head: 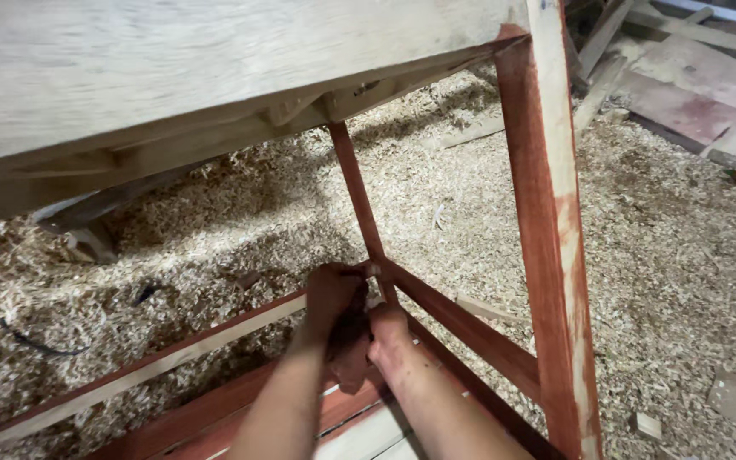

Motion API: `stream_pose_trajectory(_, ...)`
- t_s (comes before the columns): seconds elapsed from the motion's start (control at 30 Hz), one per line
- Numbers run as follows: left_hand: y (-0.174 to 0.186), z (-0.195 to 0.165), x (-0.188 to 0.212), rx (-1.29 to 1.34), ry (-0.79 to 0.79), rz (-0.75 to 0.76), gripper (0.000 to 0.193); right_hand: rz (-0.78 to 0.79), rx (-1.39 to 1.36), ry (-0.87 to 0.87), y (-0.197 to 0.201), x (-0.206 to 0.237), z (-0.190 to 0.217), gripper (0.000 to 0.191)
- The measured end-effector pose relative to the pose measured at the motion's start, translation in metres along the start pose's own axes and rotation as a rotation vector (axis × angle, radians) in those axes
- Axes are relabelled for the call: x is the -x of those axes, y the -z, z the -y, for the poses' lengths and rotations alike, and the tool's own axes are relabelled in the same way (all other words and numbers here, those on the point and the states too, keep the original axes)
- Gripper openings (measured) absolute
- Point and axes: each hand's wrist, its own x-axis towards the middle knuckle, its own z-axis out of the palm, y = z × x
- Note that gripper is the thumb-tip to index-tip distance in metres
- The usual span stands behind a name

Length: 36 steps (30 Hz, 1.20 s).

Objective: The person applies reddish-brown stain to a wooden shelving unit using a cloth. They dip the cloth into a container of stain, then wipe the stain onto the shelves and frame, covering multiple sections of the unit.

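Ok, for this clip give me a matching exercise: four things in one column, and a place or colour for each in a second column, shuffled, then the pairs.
Things:
1. rag
2. front leg
3. wood shavings
4. tabletop

Descriptions:
A. pale bare wood, top of the picture
B. covering the floor
C. between the left hand and right hand, at the joint of the thin far leg
D. upright at right, mostly stained red

Pairs: 1-C, 2-D, 3-B, 4-A

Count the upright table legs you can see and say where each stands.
2. The near leg stands at right, stained red on one face. The far leg stands at centre, above the left hand and right hand holding a stained cloth. Others may be hidden behind the tabletop.
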Motion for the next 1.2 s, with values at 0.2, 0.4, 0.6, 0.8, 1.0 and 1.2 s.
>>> stream_pose_trajectory(0.2, -0.054, 0.005, -0.010, -0.138, -0.413, -0.277, 0.022, -0.077, -0.102, 0.036, 0.033, -0.033, 0.002, 0.045)
stream_pose_trajectory(0.4, -0.069, 0.014, -0.009, -0.420, -0.419, -0.196, 0.028, -0.221, 0.026, 0.099, 0.043, -0.038, -0.007, 0.047)
stream_pose_trajectory(0.6, -0.063, 0.009, 0.000, -0.442, -0.392, -0.206, 0.027, -0.172, -0.063, 0.102, 0.035, -0.026, -0.003, 0.048)
stream_pose_trajectory(0.8, -0.078, 0.014, -0.014, -0.574, -0.346, -0.033, 0.026, -0.188, -0.065, 0.115, 0.032, -0.020, -0.002, 0.046)
stream_pose_trajectory(1.0, -0.074, 0.026, -0.018, -0.800, -0.479, 0.132, 0.030, -0.189, -0.071, 0.132, 0.028, -0.018, -0.006, 0.045)
stream_pose_trajectory(1.2, -0.077, 0.025, -0.009, -0.414, -0.290, 0.266, 0.032, -0.211, -0.069, 0.168, 0.024, -0.010, -0.004, 0.043)
